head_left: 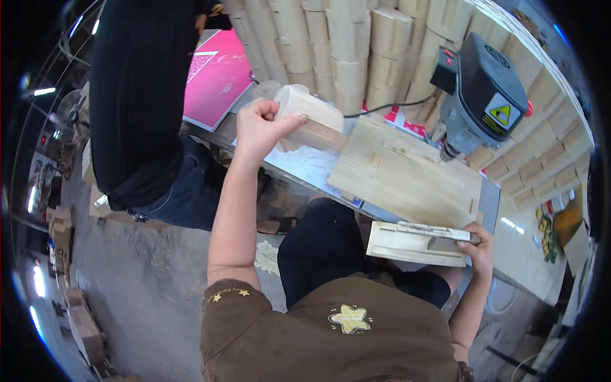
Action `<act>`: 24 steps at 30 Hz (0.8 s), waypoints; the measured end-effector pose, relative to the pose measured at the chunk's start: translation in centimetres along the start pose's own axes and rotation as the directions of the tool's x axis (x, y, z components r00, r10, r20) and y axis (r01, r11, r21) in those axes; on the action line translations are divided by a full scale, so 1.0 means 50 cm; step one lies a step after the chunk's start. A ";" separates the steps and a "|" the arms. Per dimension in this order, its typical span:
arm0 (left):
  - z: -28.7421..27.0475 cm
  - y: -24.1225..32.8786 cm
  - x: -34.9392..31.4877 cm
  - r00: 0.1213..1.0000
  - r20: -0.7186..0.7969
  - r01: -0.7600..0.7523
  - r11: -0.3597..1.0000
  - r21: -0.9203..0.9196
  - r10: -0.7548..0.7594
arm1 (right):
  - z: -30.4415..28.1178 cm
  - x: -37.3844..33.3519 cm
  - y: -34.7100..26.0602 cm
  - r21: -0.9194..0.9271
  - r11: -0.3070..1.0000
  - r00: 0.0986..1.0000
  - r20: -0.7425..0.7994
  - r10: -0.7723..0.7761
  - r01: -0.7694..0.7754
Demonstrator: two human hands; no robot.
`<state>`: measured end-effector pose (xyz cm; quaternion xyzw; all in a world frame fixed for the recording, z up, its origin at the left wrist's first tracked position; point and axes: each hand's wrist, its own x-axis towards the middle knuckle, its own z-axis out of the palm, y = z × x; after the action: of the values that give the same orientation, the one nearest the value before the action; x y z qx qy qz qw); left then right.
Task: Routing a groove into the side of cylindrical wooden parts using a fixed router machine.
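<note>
My left hand (pixel 261 130) is closed on a pale wooden block (pixel 313 109) with a rounded end, thumb along its side, above the light table top at the left of the work area. Low on the right, my right hand (pixel 478 247) grips the end of a shallow wooden fixture (pixel 414 244) with raised edges and a whitish strip along its top. That fixture is tilted over my lap, close to the table's front edge. Between the hands, a flat wooden board (pixel 407 169) lies under the chuck of a grey drill press (pixel 477 95).
Stacked rounded wooden pieces (pixel 344 51) wall off the back and right. A black cable (pixel 394 105) runs behind the board. Pink printed sheets (pixel 219 76) lie at the far left, where another person in dark clothes (pixel 143 108) stands close. Greenery (pixel 547 235) lies at the right.
</note>
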<state>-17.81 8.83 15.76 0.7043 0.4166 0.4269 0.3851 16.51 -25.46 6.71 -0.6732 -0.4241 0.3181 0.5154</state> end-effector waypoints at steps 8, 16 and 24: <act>-0.078 -0.011 0.159 0.952 -0.263 0.093 0.674 0.733 0.156 | 0.014 0.013 0.002 0.097 0.995 0.999 -0.027 0.030 -0.027; -0.052 -0.021 0.295 0.979 -0.192 0.197 0.528 0.826 -0.065 | 0.019 -0.005 -0.004 0.117 0.993 0.997 -0.071 -0.015 0.023; -0.012 -0.075 0.304 0.983 -0.179 0.178 0.502 0.846 -0.047 | 0.042 -0.013 -0.055 -0.063 0.994 0.996 -0.029 -0.088 0.086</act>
<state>-14.94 24.21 16.84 0.7435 0.6425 0.1846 -0.0155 13.74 -24.87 8.80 -0.6744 -0.4546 0.2715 0.5145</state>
